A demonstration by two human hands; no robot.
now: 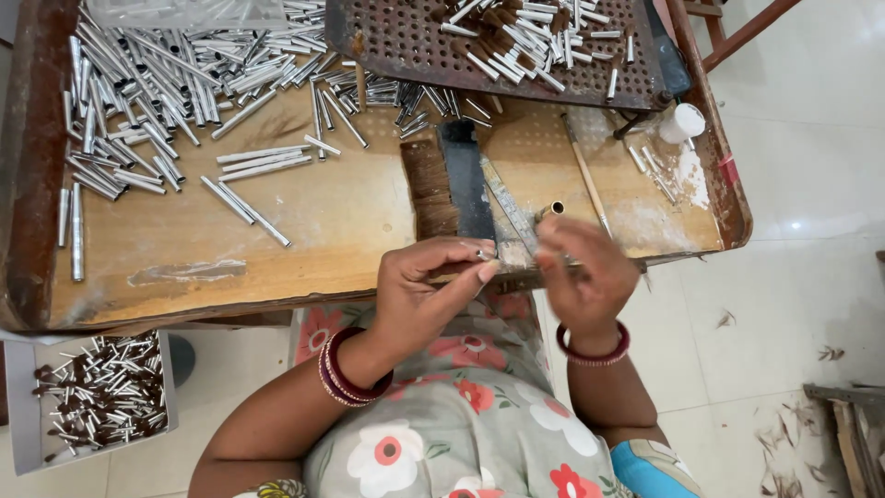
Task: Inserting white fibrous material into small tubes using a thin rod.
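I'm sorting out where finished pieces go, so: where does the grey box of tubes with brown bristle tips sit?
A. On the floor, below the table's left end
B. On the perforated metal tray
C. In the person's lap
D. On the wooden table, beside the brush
A: the grey box sits on the pale floor under the left end of the wooden table, apart from both hands.

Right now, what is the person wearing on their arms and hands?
Both arms are bare, with no sleeves showing. The left hand has a stack of dark red and maroon bangles on its wrist. The right hand has thinner red bangles on its wrist. The fingernails are short and plain. No gloves. I cannot make out any rings.
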